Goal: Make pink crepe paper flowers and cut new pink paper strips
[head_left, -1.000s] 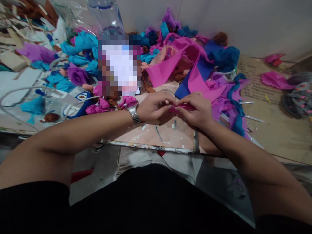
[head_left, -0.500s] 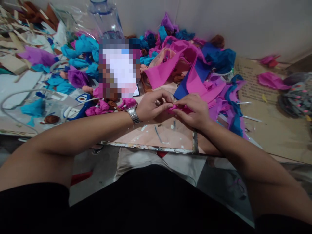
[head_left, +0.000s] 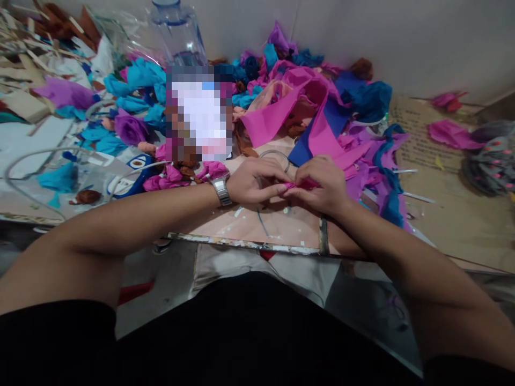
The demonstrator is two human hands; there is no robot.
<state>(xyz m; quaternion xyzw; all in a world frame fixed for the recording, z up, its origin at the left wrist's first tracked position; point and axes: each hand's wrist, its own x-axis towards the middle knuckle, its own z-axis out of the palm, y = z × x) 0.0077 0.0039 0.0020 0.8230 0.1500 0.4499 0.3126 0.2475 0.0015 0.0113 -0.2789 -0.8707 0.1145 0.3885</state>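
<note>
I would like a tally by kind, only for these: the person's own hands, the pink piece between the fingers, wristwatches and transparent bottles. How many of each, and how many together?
Hands: 2 (left hand, right hand)
Pink piece between the fingers: 1
Wristwatch: 1
Transparent bottle: 1
Total: 5

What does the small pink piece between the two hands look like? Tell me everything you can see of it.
The pink piece is small, vivid pink and crumpled-looking, apparently crepe paper or thin cloth. It lies roughly sideways over the bare tabletop. The left hand's fingertips meet one end; the thumb and fingers of the right hand hold the rest and partly cover it. Whether it is rolled or folded, or touches the tabletop, I can't tell.
</note>
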